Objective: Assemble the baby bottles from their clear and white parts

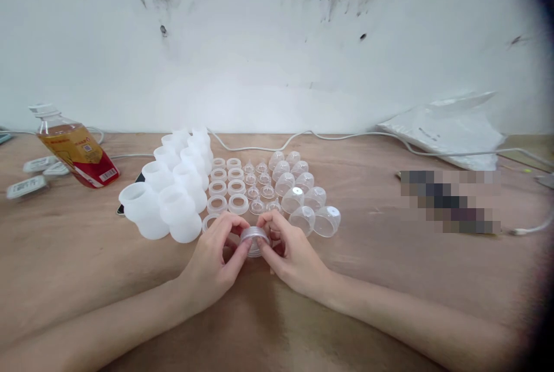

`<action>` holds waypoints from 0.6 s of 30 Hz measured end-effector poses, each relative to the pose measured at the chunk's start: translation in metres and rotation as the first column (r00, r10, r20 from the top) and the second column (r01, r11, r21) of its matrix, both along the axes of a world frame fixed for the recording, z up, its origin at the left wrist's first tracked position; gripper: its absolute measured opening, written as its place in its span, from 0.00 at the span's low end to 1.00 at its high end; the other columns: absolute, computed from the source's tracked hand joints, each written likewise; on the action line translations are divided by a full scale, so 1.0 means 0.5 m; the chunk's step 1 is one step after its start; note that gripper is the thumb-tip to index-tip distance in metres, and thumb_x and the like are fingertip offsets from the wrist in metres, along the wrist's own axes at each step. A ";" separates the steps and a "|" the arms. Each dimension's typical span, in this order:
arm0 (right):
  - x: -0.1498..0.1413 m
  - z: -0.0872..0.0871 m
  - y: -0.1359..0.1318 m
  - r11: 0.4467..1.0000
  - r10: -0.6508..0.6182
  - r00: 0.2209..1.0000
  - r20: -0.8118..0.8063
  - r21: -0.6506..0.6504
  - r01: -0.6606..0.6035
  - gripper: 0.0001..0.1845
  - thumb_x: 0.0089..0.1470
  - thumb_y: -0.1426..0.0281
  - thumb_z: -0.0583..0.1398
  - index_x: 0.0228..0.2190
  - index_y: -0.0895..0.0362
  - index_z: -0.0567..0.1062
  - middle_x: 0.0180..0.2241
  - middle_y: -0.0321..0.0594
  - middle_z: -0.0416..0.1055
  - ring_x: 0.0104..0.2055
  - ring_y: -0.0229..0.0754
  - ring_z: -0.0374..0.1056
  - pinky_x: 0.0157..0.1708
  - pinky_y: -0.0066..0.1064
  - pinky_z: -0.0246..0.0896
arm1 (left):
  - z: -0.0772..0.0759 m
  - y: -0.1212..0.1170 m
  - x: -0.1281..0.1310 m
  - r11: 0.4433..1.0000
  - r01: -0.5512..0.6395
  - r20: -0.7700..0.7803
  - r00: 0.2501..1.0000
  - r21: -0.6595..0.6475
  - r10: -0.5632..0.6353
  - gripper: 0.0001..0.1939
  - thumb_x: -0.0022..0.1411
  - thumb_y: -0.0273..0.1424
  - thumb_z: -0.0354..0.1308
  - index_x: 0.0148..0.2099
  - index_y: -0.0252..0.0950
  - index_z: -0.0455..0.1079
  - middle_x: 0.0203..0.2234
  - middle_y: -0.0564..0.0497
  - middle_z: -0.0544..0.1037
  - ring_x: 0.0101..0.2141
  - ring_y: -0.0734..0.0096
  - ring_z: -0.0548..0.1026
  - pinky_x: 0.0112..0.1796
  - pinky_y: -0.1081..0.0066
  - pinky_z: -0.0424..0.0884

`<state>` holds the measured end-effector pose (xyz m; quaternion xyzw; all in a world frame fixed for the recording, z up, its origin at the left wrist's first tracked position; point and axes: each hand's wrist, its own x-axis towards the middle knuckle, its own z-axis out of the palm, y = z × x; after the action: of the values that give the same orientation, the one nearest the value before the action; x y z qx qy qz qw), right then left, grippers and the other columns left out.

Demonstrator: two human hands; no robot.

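My left hand (219, 256) and my right hand (292, 251) are closed from both sides on a clear, round bottle collar (254, 240), thumbs at the front and fingertips along its rim. Whether a nipple sits in it I cannot tell. Just beyond my hands stand rows of translucent collars (238, 204), then clear nipples (257, 205) in two rows. To their right are clear dome caps (327, 222). On the left, frosted white baby bottles (180, 213) stand upright without tops. My fingers partly hide the nearest collar and nipples.
A drink bottle (82, 150) with a red and yellow label leans at the left, near small white packs (26, 186). Along the wall runs a white cable (259, 148). A plastic bag (450, 130) and a pixelated dark object (448, 202) lie on the right.
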<state>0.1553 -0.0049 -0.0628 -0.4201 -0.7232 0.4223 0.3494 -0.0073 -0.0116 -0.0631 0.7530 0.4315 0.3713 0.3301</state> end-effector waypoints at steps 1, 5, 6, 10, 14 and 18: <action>0.000 0.001 0.001 1.000 -0.008 1.000 0.005 -0.007 0.008 0.05 0.52 0.73 0.52 0.32 0.55 0.58 0.22 0.29 0.57 0.18 0.28 0.55 0.15 0.21 0.54 | -0.001 0.002 0.002 1.000 0.000 -0.002 1.000 -0.006 0.000 0.04 0.61 0.29 0.47 0.39 0.37 0.60 0.35 0.50 0.66 0.34 0.71 0.69 0.33 0.70 0.71; 0.000 0.000 0.005 0.998 0.029 0.999 0.016 -0.057 -0.028 0.06 0.56 0.67 0.49 0.34 0.56 0.60 0.23 0.32 0.61 0.20 0.30 0.59 0.17 0.22 0.55 | -0.004 0.012 0.005 0.997 -0.027 0.036 0.999 -0.074 0.030 0.05 0.61 0.31 0.47 0.38 0.37 0.60 0.33 0.51 0.68 0.34 0.70 0.70 0.33 0.71 0.70; 0.000 0.000 0.005 0.998 0.040 0.999 0.017 -0.056 -0.039 0.07 0.56 0.65 0.49 0.35 0.56 0.60 0.23 0.33 0.61 0.22 0.31 0.60 0.18 0.22 0.55 | -0.004 0.014 0.004 0.995 -0.032 0.046 0.998 -0.092 0.036 0.05 0.61 0.32 0.47 0.37 0.36 0.61 0.32 0.51 0.68 0.33 0.70 0.70 0.33 0.71 0.69; 0.001 -0.003 0.005 1.000 0.030 0.997 0.068 0.002 -0.030 0.07 0.57 0.65 0.48 0.33 0.57 0.60 0.21 0.32 0.59 0.21 0.31 0.58 0.18 0.22 0.53 | -0.003 0.015 0.002 0.994 -0.024 0.046 0.999 -0.109 0.029 0.04 0.61 0.31 0.48 0.37 0.36 0.61 0.31 0.52 0.68 0.31 0.72 0.70 0.31 0.73 0.68; 0.002 -0.005 0.004 0.992 0.013 0.991 0.134 0.120 -0.029 0.03 0.55 0.71 0.49 0.30 0.56 0.59 0.21 0.31 0.56 0.20 0.30 0.53 0.18 0.23 0.49 | -0.003 0.011 0.002 0.995 -0.023 0.015 1.000 -0.096 0.025 0.03 0.60 0.30 0.48 0.36 0.36 0.60 0.29 0.53 0.68 0.28 0.74 0.68 0.28 0.74 0.66; 0.003 -0.006 0.003 0.991 0.017 0.991 0.136 0.133 -0.035 0.03 0.53 0.74 0.49 0.28 0.56 0.57 0.20 0.29 0.54 0.19 0.30 0.52 0.18 0.22 0.48 | -0.001 0.008 0.006 0.996 -0.012 0.013 1.000 -0.090 0.013 0.02 0.60 0.29 0.48 0.35 0.36 0.59 0.29 0.53 0.67 0.28 0.74 0.68 0.28 0.75 0.66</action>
<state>0.1566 -0.0037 -0.0658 -0.4138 -0.7774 0.3477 0.3217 -0.0041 -0.0074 -0.0637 0.7320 0.4502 0.3588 0.3644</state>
